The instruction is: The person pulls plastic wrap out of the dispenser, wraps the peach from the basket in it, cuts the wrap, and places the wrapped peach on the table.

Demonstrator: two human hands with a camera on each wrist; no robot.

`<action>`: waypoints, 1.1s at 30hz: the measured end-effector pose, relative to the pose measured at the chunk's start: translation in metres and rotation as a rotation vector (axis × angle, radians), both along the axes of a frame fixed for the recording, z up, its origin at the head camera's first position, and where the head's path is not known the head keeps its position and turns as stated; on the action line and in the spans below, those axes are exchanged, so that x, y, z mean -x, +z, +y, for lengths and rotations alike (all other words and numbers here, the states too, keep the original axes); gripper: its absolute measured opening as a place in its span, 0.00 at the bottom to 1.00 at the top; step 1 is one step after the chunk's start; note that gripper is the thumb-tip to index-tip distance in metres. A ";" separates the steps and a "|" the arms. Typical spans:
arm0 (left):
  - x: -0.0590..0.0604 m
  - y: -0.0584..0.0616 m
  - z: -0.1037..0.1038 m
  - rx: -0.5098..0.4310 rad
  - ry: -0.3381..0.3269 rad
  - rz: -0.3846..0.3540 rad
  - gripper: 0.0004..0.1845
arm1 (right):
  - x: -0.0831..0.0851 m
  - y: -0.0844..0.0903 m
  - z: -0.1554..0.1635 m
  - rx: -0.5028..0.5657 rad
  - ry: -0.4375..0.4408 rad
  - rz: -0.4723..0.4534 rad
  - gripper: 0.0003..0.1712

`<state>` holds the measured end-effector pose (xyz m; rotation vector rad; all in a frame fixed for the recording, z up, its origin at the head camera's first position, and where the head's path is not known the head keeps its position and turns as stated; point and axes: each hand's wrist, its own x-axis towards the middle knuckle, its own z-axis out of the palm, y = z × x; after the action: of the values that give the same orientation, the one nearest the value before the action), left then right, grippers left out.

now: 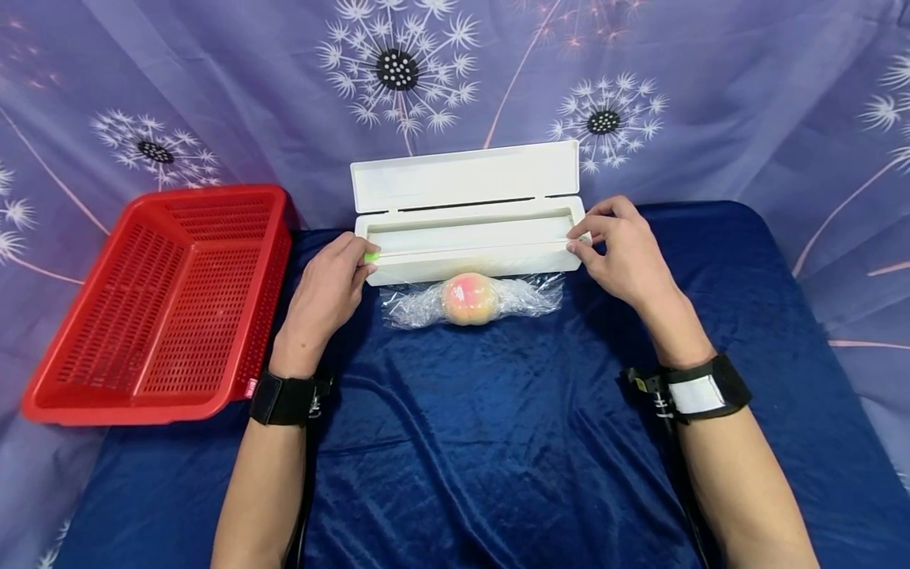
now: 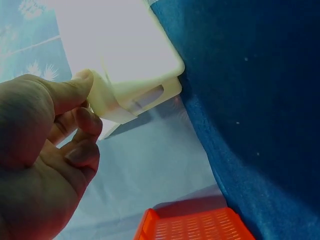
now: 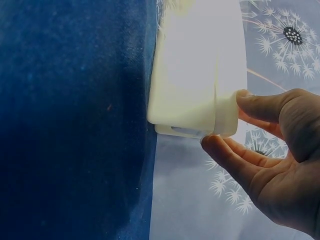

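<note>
A long white cling film dispenser stands at the back of the table with its lid raised. A pale roll shows inside. My left hand pinches its front left corner, beside a small green tab. The left wrist view has the thumb at the edge of the dispenser. At the other end my right hand grips the front right corner, thumb and fingertips on the edge. Just in front lies a peach, wrapped in clear film bunched out on both sides.
A red plastic basket with slotted walls sits at the left of the table. Dark blue velvet cloth covers the tabletop. A purple curtain with dandelion prints hangs close behind the dispenser.
</note>
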<state>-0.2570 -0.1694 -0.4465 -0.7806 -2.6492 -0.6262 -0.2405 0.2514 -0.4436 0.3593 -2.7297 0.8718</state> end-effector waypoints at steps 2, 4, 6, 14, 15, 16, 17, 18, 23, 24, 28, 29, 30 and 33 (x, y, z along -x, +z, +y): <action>0.000 0.000 0.000 0.010 -0.001 -0.005 0.08 | 0.000 0.000 0.000 0.000 -0.001 0.000 0.08; 0.000 0.001 0.001 0.015 -0.005 -0.009 0.08 | 0.000 0.000 0.000 0.001 -0.003 0.000 0.08; 0.000 0.001 0.002 0.022 -0.008 -0.008 0.09 | 0.000 0.000 0.000 0.003 -0.006 0.000 0.08; -0.002 0.001 0.003 0.044 -0.011 0.021 0.11 | 0.000 0.000 0.000 -0.011 0.004 -0.008 0.08; -0.002 0.001 0.003 0.044 -0.012 0.024 0.11 | 0.000 0.000 0.000 -0.014 0.004 -0.008 0.08; -0.002 0.001 0.003 0.044 -0.013 0.026 0.11 | 0.000 0.001 0.000 -0.016 0.003 -0.007 0.08; -0.002 0.001 0.004 0.045 -0.014 0.028 0.11 | 0.000 0.001 0.000 -0.017 0.003 -0.008 0.08; -0.002 0.001 0.004 0.046 -0.015 0.030 0.11 | 0.000 0.001 0.000 -0.018 0.002 -0.008 0.08; -0.002 0.001 0.004 0.057 -0.024 0.049 0.12 | 0.000 0.002 0.000 -0.017 -0.002 -0.013 0.08; -0.002 0.001 0.004 0.062 -0.028 0.053 0.12 | 0.000 0.002 0.000 -0.015 -0.004 -0.014 0.09; -0.002 0.001 0.004 0.074 -0.043 0.068 0.13 | 0.000 0.002 0.000 -0.006 -0.008 -0.019 0.09; -0.002 0.001 0.004 0.074 -0.046 0.070 0.13 | 0.000 0.002 0.000 -0.005 -0.008 -0.019 0.09; -0.002 0.001 0.004 0.073 -0.047 0.072 0.13 | 0.000 0.002 -0.001 -0.004 -0.008 -0.020 0.09; -0.001 0.000 0.004 0.062 -0.044 0.065 0.11 | 0.000 0.001 -0.001 -0.004 -0.005 -0.025 0.09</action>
<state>-0.2556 -0.1656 -0.4464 -0.8636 -2.6097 -0.5226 -0.2405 0.2502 -0.4423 0.3444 -2.7544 0.8747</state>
